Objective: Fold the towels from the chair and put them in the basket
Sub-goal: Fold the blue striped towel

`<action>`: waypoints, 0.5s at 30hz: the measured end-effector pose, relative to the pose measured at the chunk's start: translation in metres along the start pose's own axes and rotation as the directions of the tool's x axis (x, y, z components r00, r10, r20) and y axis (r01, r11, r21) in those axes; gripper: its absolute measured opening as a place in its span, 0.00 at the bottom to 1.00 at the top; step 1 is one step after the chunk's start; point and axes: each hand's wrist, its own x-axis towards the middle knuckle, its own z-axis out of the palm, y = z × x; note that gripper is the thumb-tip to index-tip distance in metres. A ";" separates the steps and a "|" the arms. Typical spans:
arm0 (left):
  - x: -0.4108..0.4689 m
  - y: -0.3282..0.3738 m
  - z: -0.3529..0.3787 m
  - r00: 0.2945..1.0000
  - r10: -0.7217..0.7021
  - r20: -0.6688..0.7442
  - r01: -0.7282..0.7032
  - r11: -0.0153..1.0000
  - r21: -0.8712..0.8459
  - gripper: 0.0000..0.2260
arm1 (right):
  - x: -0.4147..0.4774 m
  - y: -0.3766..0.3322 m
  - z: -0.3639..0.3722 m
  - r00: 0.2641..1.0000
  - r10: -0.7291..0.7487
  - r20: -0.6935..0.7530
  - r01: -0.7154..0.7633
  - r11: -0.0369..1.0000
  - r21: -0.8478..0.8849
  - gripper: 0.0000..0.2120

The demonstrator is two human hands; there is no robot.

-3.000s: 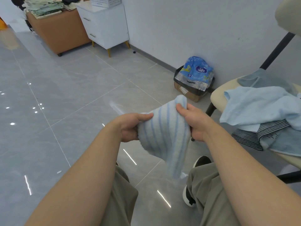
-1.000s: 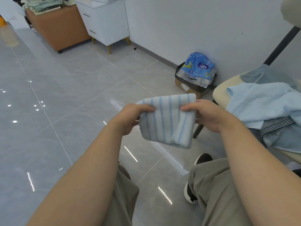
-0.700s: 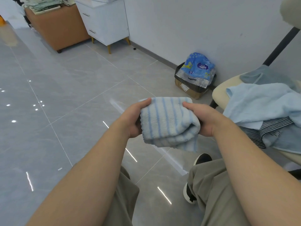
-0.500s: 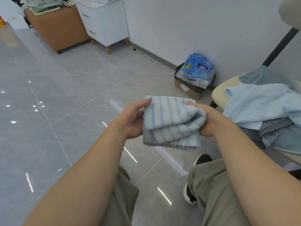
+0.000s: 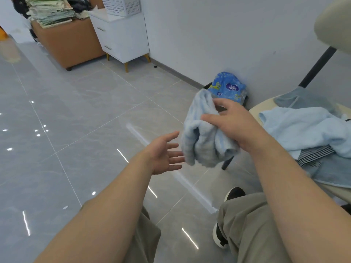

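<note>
Head view: right hand (image 5: 232,128) grips folded striped towel (image 5: 201,143), bundle held in air just beside chair (image 5: 253,111) seat. On side away from chair, left hand (image 5: 163,154) spread, palm up, holding nothing, fingertips just beside towel's lower edge. On chair seat, loose towels (image 5: 303,130) heaped. Well apart from chair, white basket (image 5: 121,4) atop white cabinet (image 5: 123,35).

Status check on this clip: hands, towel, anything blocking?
Left hand open beside towel. Right hand grips it, folded. Unfolded pile on chair. No obstruction visible.
</note>
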 end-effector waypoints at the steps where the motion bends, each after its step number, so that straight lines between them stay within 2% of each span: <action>1: -0.002 -0.001 0.006 0.996 0.066 -0.057 -0.064 0.997 0.032 0.30 | -0.002 -0.012 0.000 0.999 -0.054 -0.008 0.053 0.994 -0.098 0.26; 3: -0.005 -0.001 0.014 0.942 0.313 -0.125 -0.295 0.945 0.138 0.29 | -0.002 -0.025 0.002 0.996 -0.093 -0.003 0.089 0.961 -0.262 0.31; 5: -0.019 0.003 0.025 0.854 0.521 0.004 -0.513 0.839 0.181 0.28 | 0.000 -0.026 0.005 0.997 -0.079 -0.011 0.071 0.940 -0.332 0.31; 8: -0.035 -0.003 0.036 0.797 0.569 0.203 -0.601 0.780 0.175 0.21 | -0.004 -0.012 0.012 0.999 -0.048 -0.019 0.042 0.970 -0.239 0.22; 10: -0.033 -0.014 0.039 0.800 0.573 0.178 -0.600 0.774 0.204 0.18 | -0.010 0.000 0.020 1.000 0.027 0.016 -0.026 0.999 -0.047 0.19; 12: -0.027 -0.021 0.038 0.819 0.570 0.071 -0.571 0.796 0.202 0.15 | -0.017 0.013 0.026 0.983 0.147 0.112 -0.162 0.977 0.139 0.27; 15: -0.018 -0.024 0.035 0.851 0.521 -0.064 -0.504 0.845 0.179 0.10 | -0.022 0.030 0.034 0.948 0.190 0.257 -0.275 0.894 0.353 0.52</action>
